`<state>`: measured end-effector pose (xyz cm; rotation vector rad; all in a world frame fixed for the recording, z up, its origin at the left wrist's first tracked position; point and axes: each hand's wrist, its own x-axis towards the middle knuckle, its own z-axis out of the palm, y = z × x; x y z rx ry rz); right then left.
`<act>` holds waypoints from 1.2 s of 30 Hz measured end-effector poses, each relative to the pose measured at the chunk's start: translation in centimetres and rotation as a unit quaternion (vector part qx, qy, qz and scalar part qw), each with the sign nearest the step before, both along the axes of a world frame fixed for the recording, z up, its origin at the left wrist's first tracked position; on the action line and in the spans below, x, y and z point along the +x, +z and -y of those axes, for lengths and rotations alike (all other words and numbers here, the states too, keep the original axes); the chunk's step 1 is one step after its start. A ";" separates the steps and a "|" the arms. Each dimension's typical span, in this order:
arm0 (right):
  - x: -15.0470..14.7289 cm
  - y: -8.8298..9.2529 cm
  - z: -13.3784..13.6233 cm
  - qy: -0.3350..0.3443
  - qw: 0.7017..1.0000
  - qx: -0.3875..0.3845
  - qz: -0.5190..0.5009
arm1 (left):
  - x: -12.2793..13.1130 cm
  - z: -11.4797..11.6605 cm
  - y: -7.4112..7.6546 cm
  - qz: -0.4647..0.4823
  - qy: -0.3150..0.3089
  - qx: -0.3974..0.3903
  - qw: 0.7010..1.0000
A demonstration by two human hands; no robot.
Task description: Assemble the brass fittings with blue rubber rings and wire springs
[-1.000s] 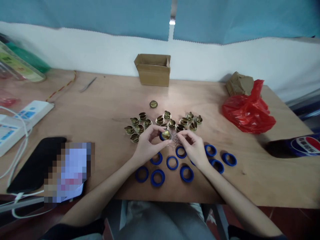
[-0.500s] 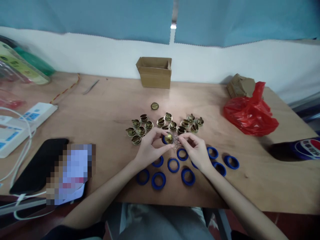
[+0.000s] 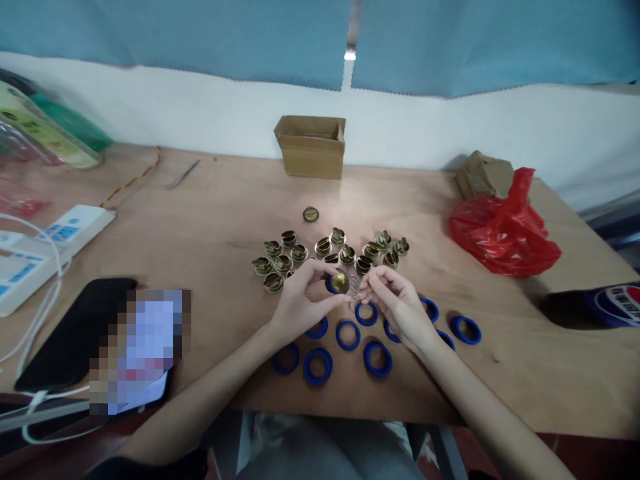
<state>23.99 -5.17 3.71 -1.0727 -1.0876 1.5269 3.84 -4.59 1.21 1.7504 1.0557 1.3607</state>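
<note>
My left hand (image 3: 299, 300) pinches a brass cap set in a blue ring (image 3: 338, 282) above the wooden table (image 3: 200, 220). My right hand (image 3: 399, 303) is closed just right of it, fingertips pinching a small thin wire spring (image 3: 355, 285) against the cap. Several loose brass caps (image 3: 300, 252) lie in clusters just beyond both hands. Several blue rings (image 3: 346, 335) lie on the table beneath and in front of my hands.
A small open cardboard box (image 3: 311, 147) stands at the back. At the right are a red plastic bag (image 3: 503, 231), a brown paper packet (image 3: 483, 175) and a Pepsi bottle (image 3: 600, 304). A black phone (image 3: 75, 331), a power strip (image 3: 45, 250) and tweezers (image 3: 183, 174) lie left.
Both hands have stayed together on the cap and ring. The right hand's fingers have shifted slightly at the spring; the view has drifted a little.
</note>
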 end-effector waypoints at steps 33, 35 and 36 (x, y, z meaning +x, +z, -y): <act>-0.6 -0.1 0.6 0.079 0.987 -0.097 -0.101 | -0.2 0.6 1.0 -0.065 -0.053 0.102 0.991; -0.7 -0.1 0.7 0.084 0.987 -0.099 -0.094 | -0.2 0.6 1.0 -0.069 -0.057 0.104 0.991; -0.7 -0.2 0.7 0.084 0.987 -0.100 -0.093 | -0.2 0.7 1.1 -0.072 -0.059 0.106 0.990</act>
